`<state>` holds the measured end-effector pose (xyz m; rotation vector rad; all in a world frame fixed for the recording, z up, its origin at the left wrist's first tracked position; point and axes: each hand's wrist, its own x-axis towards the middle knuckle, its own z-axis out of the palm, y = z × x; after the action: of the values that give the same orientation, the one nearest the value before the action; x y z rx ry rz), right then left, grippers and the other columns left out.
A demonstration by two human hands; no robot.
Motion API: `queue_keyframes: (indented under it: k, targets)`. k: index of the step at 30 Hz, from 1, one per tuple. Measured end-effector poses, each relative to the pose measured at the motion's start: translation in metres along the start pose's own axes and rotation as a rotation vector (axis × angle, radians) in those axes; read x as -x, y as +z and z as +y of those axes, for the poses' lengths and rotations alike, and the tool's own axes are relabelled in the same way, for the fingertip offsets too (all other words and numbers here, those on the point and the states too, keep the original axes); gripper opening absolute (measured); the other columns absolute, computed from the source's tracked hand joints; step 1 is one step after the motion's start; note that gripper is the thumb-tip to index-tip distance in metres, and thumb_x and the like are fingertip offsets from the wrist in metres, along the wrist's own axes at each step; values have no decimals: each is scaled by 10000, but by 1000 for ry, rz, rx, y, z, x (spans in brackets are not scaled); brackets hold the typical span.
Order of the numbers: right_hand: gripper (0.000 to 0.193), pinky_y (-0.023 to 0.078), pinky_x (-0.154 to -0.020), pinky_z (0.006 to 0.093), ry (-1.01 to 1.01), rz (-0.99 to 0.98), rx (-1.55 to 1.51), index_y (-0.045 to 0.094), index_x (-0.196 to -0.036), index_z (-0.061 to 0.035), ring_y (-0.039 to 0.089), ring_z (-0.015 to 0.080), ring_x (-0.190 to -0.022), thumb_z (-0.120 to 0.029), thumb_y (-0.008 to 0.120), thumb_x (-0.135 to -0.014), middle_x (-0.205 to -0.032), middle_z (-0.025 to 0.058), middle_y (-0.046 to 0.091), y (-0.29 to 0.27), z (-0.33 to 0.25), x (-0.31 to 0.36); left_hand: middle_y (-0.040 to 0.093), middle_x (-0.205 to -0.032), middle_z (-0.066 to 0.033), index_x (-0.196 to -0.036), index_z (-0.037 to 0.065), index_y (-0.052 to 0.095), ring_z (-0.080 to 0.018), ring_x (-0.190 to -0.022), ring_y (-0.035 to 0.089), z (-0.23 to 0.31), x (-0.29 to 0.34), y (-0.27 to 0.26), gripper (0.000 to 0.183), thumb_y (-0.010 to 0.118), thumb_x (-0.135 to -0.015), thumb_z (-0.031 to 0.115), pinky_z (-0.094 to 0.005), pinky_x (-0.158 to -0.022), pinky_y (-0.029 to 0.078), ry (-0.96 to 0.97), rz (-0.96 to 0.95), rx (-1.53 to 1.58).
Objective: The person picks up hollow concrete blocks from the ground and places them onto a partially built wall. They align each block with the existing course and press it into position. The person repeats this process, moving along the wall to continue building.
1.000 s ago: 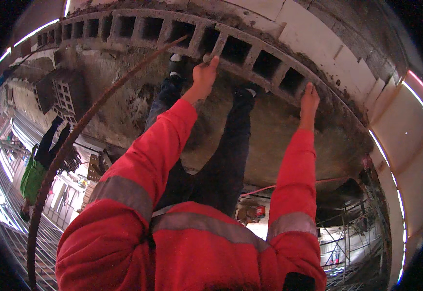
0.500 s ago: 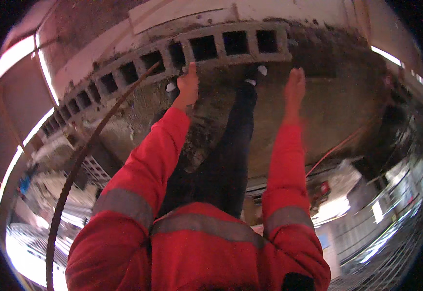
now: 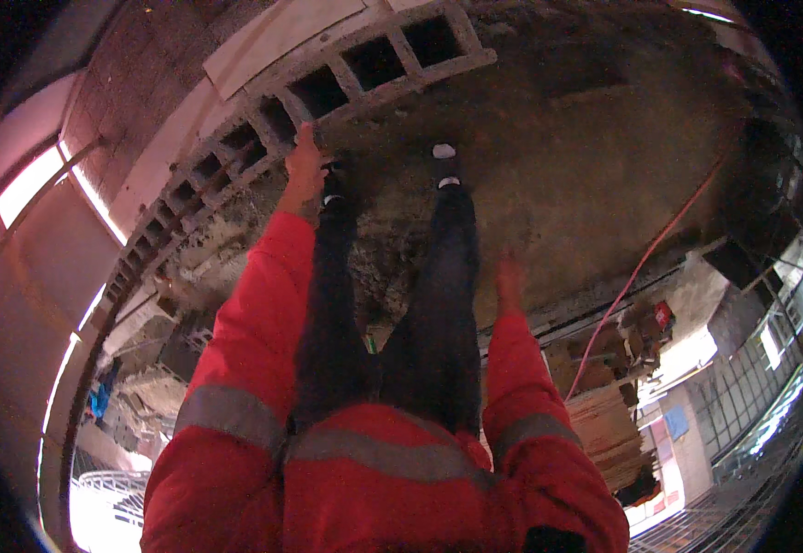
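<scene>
Left hand: (image 3: 304, 173) arm out straight in red sleeve with grey reflective band, palm down, fingers laid on edge of block row (image 3: 328, 97); whether curled round the edge or only pressed flat, cannot tell.
Right hand: (image 3: 509, 284) arm out, shorter reach than left, fingers loosely extended, clamped on nothing; hangs over dirt floor (image 3: 567, 184), contact with it not clear.
Hands: well apart, legs between them.
Legs: (image 3: 438, 304) dark trousers, running away from camera between the two sleeves; shoes (image 3: 443, 161) with pale toe caps near block row, left shoe just beside left hand.
Block row: hollow blocks in a line, curving from top centre down to the left; cells open upward, dark inside, contents not visible.
Board: (image 3: 281, 37) pale, flat, lying along far side of block row, touching it.
Dirt floor: brown, rough, mortar-stained, filling centre and right of view.
Hose: (image 3: 645, 258) thin, red, running from upper right down to lower right across dirt floor, well apart from right hand.
Cardboard: (image 3: 609, 424) flat stack at lower right, just beside right sleeve.
Mesh: (image 3: 742, 378) wire grid along far right rim.
Jacket: (image 3: 374, 488) red, grey band across front, filling lower edge.
</scene>
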<state>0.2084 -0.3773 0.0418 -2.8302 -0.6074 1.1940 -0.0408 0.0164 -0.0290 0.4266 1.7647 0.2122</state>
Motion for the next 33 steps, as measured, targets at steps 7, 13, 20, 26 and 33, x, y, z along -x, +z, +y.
queue_keyframes:
  k: [7,13,20,26,33]
  targets:
    - [269,449,-727,318,-284,62,-939,602,-941,-19,576,171,-830,-278,561,-878,-912,87,623,-82,-146,-139,575,-1115,-177,-1277,65,423,-289,-992,572,7,20,7,726,487,-819,625,-429,-855,373,141,-187,5]
    - [214,384,-556,288,-883,10,-895,609,-776,-63,450,105,-596,-271,618,-828,-657,45,562,-145,-270,-211,586,-1097,-165,-1246,20,449,-288,-997,567,13,24,29,716,484,-835,605,-410,-849,370,179,-38,-11]
    - [241,324,-562,236,-747,76,-1040,533,-682,-75,407,76,-606,-253,577,-839,-648,-19,476,-156,-261,-245,579,-1093,-161,-1278,55,430,-265,-977,577,14,45,35,700,483,-840,599,-410,-867,365,150,-77,-56]
    - [246,425,-692,281,-258,-250,-1063,599,-859,-63,553,140,-718,-298,528,-874,-776,34,586,-120,-201,-216,542,-1168,-171,-1332,131,373,-294,-1036,551,8,5,-7,739,480,-815,649,-441,-864,374,127,-186,2]
    - [374,442,-759,304,-223,-522,-1192,521,-1139,-46,610,197,-971,-324,511,-889,-1093,100,616,-73,-185,-221,556,-1142,-165,-1342,185,363,-274,-980,555,1,11,-11,720,508,-805,642,-448,-767,408,215,-388,-166]
